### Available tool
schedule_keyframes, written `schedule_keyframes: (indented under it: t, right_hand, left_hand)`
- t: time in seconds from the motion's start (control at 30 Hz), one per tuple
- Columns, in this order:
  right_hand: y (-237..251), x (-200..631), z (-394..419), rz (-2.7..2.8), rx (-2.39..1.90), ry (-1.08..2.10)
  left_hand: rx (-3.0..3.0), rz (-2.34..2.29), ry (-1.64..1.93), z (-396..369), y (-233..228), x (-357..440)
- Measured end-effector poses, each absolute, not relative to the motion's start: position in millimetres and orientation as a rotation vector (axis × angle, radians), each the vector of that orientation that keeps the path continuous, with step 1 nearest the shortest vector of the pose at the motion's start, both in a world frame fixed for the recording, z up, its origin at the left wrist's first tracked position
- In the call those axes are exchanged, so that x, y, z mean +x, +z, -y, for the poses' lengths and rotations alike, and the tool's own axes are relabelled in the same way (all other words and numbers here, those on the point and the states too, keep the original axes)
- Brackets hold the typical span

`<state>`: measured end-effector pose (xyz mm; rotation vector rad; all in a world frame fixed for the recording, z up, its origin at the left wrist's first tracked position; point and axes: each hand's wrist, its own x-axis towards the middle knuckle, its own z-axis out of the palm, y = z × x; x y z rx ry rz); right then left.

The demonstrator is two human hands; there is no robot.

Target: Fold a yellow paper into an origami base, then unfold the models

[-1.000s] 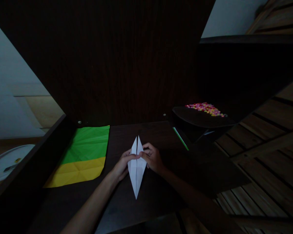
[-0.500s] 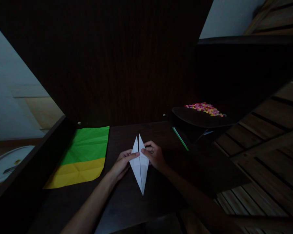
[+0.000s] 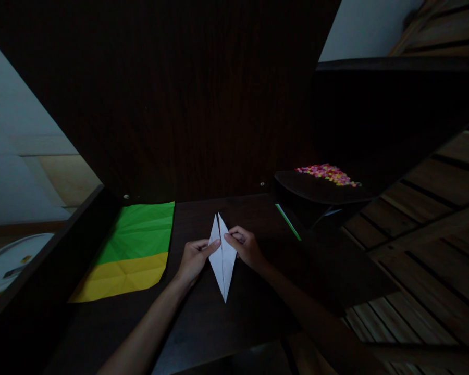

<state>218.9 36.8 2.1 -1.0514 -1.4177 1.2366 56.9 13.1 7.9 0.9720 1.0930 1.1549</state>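
A white paper folded into a long narrow kite shape (image 3: 222,260) lies on the dark wooden desk (image 3: 203,323), one point toward me and a split tip away from me. My left hand (image 3: 193,258) pinches its left edge near the upper part with thumb and fingers. My right hand (image 3: 245,247) pinches the right edge at the same height. The lighting is dim.
A green sheet of paper (image 3: 143,229) lies over a yellow sheet (image 3: 121,276) at the desk's left. A dark tray with small pink and yellow pieces (image 3: 328,174) sits at the right, a green strip (image 3: 288,221) beside it. A dark wooden back panel (image 3: 180,104) rises behind.
The folded white paper has shifted slightly up and away from me between my hands; its near point sits higher than before. Both hands kept their pinch and moved a little with it.
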Motion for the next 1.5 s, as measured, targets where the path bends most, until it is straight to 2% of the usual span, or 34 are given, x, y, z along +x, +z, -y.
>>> schedule_keyframes:
  t: [0.33,1.27,1.5]
  right_hand:
    - [-2.4,218.4,-35.4,1.457,-0.993,1.336]
    - [1.4,221.2,-37.1,1.487,-1.048,1.163]
    - [-1.8,222.1,-34.5,1.503,-1.026,1.275]
  left_hand:
    - [0.974,-1.146,1.250,-15.0,5.2,55.4]
    - [1.142,-1.142,1.277,-12.8,11.8,57.1]
    - [1.099,-1.184,1.287,-14.1,8.1,57.2]
